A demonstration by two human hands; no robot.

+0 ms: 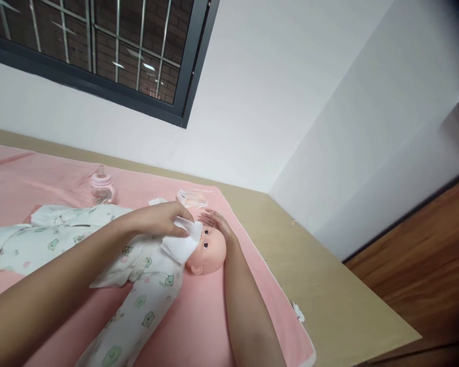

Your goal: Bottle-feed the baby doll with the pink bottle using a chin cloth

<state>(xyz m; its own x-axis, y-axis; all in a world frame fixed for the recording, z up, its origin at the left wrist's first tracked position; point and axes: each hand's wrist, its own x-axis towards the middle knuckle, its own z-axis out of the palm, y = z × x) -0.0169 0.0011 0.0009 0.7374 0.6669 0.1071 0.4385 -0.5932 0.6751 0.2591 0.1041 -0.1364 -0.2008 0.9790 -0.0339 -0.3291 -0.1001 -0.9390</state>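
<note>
A baby doll [215,253] lies on its back in a white printed outfit [148,272], its head toward the right. My left hand [167,220] pinches a white tissue [180,243] over the lower part of the doll's face, which hides its mouth. Around the top and far side of the head lies my right hand [219,223], its fingers stretched out beside the doll's cheek. The doll's eyes and one ear show.
Beneath the doll is a pink mat [204,321] on a light wooden table [329,295]. A pink baby bottle [101,184] stands toward the back left. A clear plastic packet [192,198] lies beyond the head. Crumpled white tissue [298,312] sits at the mat's right edge.
</note>
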